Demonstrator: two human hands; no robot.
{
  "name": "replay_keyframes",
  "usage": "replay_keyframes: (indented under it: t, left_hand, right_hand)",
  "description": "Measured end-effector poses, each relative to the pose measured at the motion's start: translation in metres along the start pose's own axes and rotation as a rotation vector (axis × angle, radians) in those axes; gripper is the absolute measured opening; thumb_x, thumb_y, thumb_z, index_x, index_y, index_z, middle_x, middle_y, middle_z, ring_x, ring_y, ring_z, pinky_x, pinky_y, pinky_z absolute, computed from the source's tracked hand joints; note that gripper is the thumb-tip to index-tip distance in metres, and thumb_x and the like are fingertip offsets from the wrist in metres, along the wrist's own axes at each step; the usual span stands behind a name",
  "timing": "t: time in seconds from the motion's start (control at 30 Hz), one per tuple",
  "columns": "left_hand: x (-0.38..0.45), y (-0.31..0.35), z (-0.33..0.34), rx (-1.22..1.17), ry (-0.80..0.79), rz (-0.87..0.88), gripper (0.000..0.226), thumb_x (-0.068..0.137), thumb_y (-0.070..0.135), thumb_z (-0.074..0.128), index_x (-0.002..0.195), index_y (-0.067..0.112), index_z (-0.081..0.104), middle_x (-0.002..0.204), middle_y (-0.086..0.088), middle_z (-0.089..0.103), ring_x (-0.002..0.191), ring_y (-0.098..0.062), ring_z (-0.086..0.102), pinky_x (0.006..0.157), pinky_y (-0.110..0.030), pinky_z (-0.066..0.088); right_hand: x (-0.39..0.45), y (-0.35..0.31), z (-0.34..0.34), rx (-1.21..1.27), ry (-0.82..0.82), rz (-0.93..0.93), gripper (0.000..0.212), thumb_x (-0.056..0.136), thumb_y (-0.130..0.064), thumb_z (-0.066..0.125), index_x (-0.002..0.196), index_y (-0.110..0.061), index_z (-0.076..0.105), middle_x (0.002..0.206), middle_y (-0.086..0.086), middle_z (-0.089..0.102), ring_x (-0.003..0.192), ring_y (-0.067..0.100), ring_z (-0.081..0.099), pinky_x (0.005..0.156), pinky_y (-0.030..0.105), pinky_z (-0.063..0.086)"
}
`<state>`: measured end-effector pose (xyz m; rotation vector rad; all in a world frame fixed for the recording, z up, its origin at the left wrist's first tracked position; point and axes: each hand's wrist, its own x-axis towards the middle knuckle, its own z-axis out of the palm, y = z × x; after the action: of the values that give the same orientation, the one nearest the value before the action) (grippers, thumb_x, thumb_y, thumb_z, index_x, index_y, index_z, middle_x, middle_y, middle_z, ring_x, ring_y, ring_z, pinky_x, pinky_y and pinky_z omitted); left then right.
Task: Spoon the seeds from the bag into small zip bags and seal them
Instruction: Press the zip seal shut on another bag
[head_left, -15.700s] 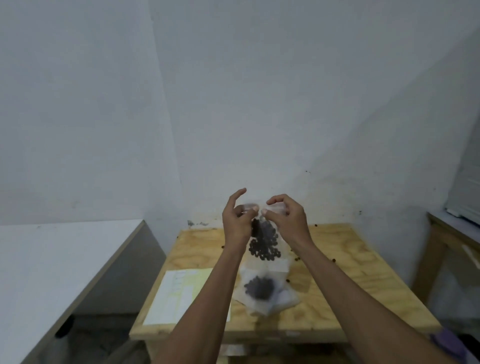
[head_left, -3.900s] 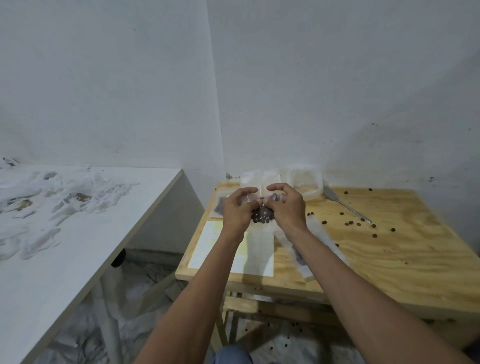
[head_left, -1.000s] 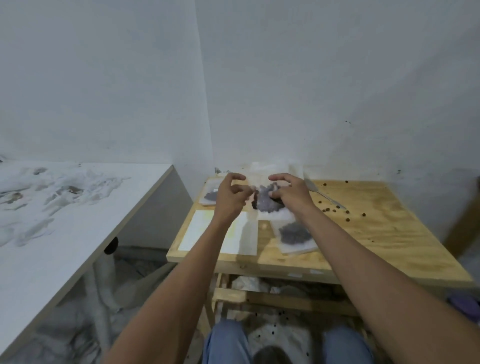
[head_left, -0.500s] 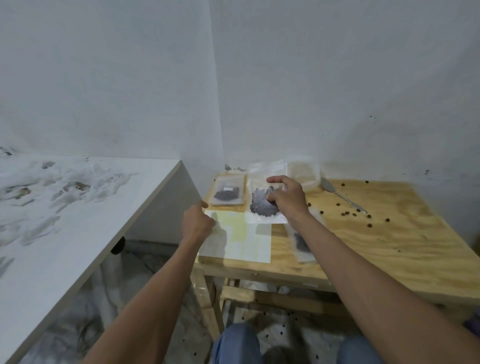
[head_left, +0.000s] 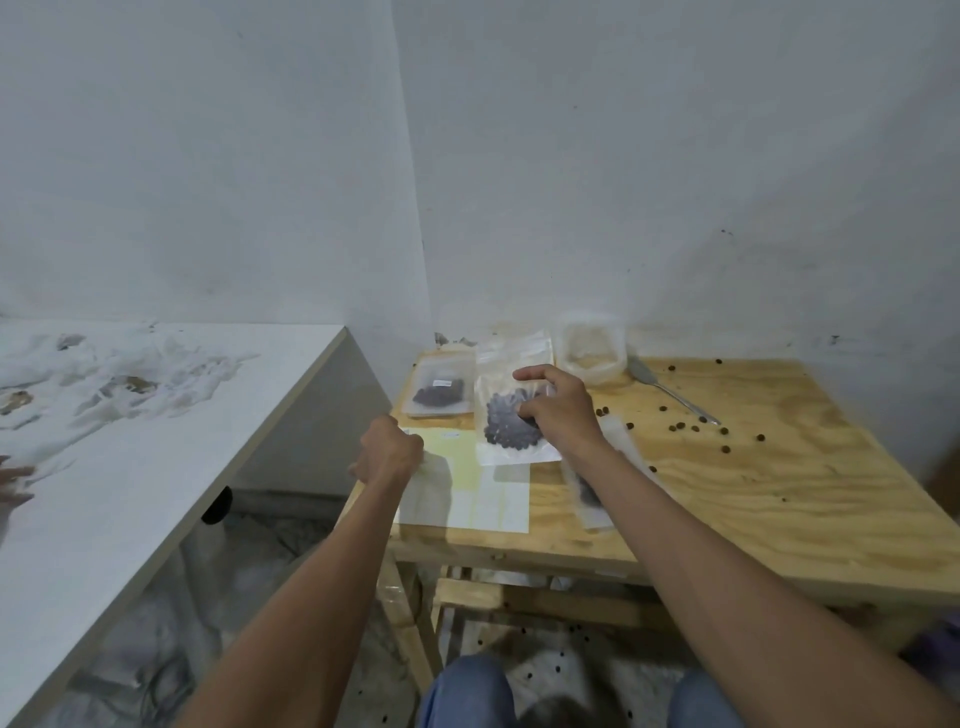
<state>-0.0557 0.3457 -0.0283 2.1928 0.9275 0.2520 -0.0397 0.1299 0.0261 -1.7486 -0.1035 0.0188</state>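
Observation:
A small zip bag (head_left: 511, 428) filled with dark seeds lies flat on the wooden table (head_left: 753, 499), just right of another filled zip bag (head_left: 439, 393). My right hand (head_left: 561, 410) rests on the small zip bag's right side with curled fingers gripping it and the index finger raised. My left hand (head_left: 390, 453) hovers as a loose fist over the table's left edge, nothing visible in it. A larger clear seed bag (head_left: 589, 496) lies partly hidden under my right forearm. The metal spoon (head_left: 670, 391) lies at the back right.
A pale paper sheet (head_left: 485, 499) lies at the table's front left. A clear plastic tub (head_left: 589, 349) and empty zip bags (head_left: 514, 349) stand by the wall. Loose seeds (head_left: 678, 427) are scattered near the spoon. A white bench (head_left: 104, 493) adjoins on the left.
My left hand has let go of the small zip bag and dropped to the table's left edge. My right hand has brought the bag down flat beside the other filled bag.

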Motion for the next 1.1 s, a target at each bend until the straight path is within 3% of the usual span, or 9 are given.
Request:
replay_keyframes:
  t: [0.07, 0.13, 0.2, 0.3, 0.5, 0.6, 0.7, 0.87, 1.1]
  left_hand:
    - [-0.003, 0.007, -0.004, -0.127, -0.017, -0.009, 0.042, 0.088, 0.008, 0.065, 0.129, 0.012, 0.055, 0.126, -0.014, 0.062, 0.113, -0.034, 0.060, 0.103, -0.049, 0.047]
    - [-0.009, 0.021, -0.008, -0.371, -0.056, 0.039, 0.043, 0.087, 0.005, 0.069, 0.127, 0.011, 0.054, 0.123, -0.016, 0.061, 0.101, -0.029, 0.061, 0.084, -0.041, 0.055]
    - [-0.021, 0.041, -0.011, -0.610, -0.137, 0.102, 0.042, 0.087, 0.003, 0.072, 0.122, 0.013, 0.053, 0.120, -0.017, 0.062, 0.093, -0.025, 0.060, 0.069, -0.034, 0.048]
    - [-0.044, 0.067, -0.007, -0.779, -0.219, 0.137, 0.041, 0.085, 0.006, 0.075, 0.118, 0.017, 0.054, 0.114, -0.014, 0.068, 0.100, -0.026, 0.065, 0.075, -0.035, 0.047]
    - [-0.077, 0.085, 0.016, -0.841, -0.192, 0.195, 0.039, 0.084, 0.002, 0.072, 0.118, 0.014, 0.055, 0.092, -0.007, 0.073, 0.082, -0.014, 0.069, 0.076, -0.030, 0.051]
    - [-0.083, 0.084, 0.024, -0.822, -0.149, 0.260, 0.033, 0.087, -0.002, 0.066, 0.114, 0.014, 0.057, 0.081, -0.004, 0.070, 0.069, -0.007, 0.068, 0.066, -0.024, 0.052]
    - [-0.087, 0.083, 0.028, -0.765, -0.148, 0.368, 0.026, 0.087, -0.004, 0.063, 0.102, 0.017, 0.063, 0.075, -0.007, 0.059, 0.059, -0.011, 0.058, 0.055, -0.021, 0.048]
    - [-0.082, 0.080, 0.032, -0.682, -0.162, 0.383, 0.017, 0.087, 0.006, 0.069, 0.088, 0.021, 0.077, 0.101, -0.019, 0.063, 0.054, -0.006, 0.060, 0.047, -0.018, 0.045]
    - [-0.081, 0.077, 0.027, -0.887, -0.318, 0.295, 0.011, 0.091, 0.001, 0.071, 0.098, 0.006, 0.078, 0.081, -0.003, 0.072, 0.069, -0.011, 0.069, 0.058, -0.020, 0.053]
  right_hand:
    - [0.001, 0.004, -0.001, 0.006, 0.010, 0.002, 0.047, 0.078, 0.013, 0.059, 0.106, -0.022, 0.071, 0.122, 0.003, 0.061, 0.084, 0.017, 0.053, 0.043, 0.010, 0.040]
    - [0.002, 0.008, -0.001, 0.016, 0.022, 0.014, 0.047, 0.078, 0.013, 0.060, 0.107, -0.022, 0.071, 0.120, 0.002, 0.058, 0.088, 0.020, 0.055, 0.044, 0.010, 0.040]
    - [0.002, 0.012, 0.000, 0.029, 0.026, 0.031, 0.046, 0.079, 0.013, 0.060, 0.108, -0.022, 0.071, 0.120, 0.002, 0.057, 0.095, 0.023, 0.058, 0.047, 0.012, 0.042]
    - [0.003, 0.015, 0.003, 0.061, 0.027, 0.036, 0.046, 0.077, 0.010, 0.061, 0.106, -0.025, 0.072, 0.125, 0.008, 0.063, 0.105, 0.021, 0.058, 0.057, 0.018, 0.043]
    - [0.000, 0.010, -0.001, 0.149, 0.082, 0.031, 0.038, 0.069, -0.005, 0.058, 0.095, -0.028, 0.074, 0.090, 0.000, 0.067, 0.089, 0.020, 0.055, 0.063, 0.026, 0.044]
    - [0.000, 0.010, -0.004, 0.154, 0.110, -0.018, 0.023, 0.076, -0.013, 0.071, 0.093, -0.028, 0.073, 0.102, -0.005, 0.072, 0.097, 0.017, 0.068, 0.078, 0.034, 0.057]
    - [0.001, 0.013, -0.007, 0.141, 0.126, -0.046, 0.021, 0.082, -0.010, 0.077, 0.096, -0.025, 0.074, 0.109, -0.009, 0.071, 0.106, 0.012, 0.067, 0.087, 0.030, 0.057]
    - [0.002, 0.015, -0.012, 0.129, 0.139, -0.090, 0.020, 0.084, -0.007, 0.075, 0.095, -0.023, 0.075, 0.108, -0.011, 0.072, 0.109, 0.009, 0.065, 0.091, 0.027, 0.054]
    - [0.007, 0.014, -0.013, 0.094, 0.167, -0.117, 0.015, 0.084, -0.010, 0.075, 0.091, -0.022, 0.077, 0.100, -0.011, 0.074, 0.103, 0.006, 0.066, 0.090, 0.029, 0.054]
